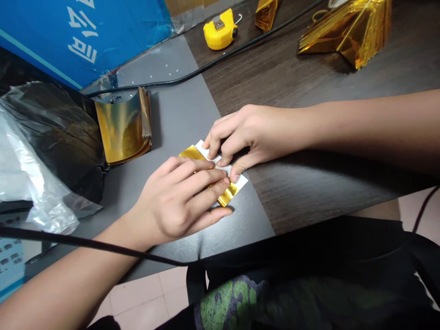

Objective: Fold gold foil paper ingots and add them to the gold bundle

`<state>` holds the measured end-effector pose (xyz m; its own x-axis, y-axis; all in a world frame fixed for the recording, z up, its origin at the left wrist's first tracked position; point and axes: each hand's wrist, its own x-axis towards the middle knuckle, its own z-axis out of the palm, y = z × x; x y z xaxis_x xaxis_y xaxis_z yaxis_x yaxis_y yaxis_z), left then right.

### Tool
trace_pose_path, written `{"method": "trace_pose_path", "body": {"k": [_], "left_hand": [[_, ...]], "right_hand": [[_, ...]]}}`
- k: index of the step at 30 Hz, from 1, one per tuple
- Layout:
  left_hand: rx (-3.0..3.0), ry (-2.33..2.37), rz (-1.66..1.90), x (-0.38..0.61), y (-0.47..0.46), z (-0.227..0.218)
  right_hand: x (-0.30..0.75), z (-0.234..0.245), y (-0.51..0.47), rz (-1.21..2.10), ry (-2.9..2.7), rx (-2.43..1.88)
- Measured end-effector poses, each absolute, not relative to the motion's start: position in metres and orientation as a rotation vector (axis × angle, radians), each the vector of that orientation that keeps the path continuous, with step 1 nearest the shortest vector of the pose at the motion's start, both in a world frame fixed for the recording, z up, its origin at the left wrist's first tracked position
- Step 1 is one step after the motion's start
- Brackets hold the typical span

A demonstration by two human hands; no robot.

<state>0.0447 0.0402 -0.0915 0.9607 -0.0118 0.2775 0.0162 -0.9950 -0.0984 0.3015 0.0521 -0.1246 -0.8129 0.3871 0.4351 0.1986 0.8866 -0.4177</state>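
Observation:
A small sheet of gold foil paper (228,196) lies on the grey part of the table, folded, with a strip of its white side showing along the right edge. My left hand (178,197) rests flat across the gold part, its fingers stretched out and their tips at the white strip. Over that strip my right hand (252,133) bends its fingers, with fingertips and thumb on the paper; the thumb sits near its lower right end. Both hands cover much of the sheet, so the fold is partly hidden.
A curved stack of gold paper (120,133) stands at left beside a black plastic bag (62,128). Behind are a blue box (113,32), a yellow tape measure (220,32) and a black cable (172,82). A fanned gold paper bundle (354,36) lies at upper right.

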Motion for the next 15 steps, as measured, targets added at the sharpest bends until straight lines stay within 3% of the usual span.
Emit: {"method": "trace_pose_path", "body": {"k": [15], "left_hand": [[-3.035, -0.017, -0.412, 0.0429, 0.0411, -0.0925]], "right_hand": [[0.3004, -0.1227, 0.0509, 0.573, -2.531, -0.537]]}}
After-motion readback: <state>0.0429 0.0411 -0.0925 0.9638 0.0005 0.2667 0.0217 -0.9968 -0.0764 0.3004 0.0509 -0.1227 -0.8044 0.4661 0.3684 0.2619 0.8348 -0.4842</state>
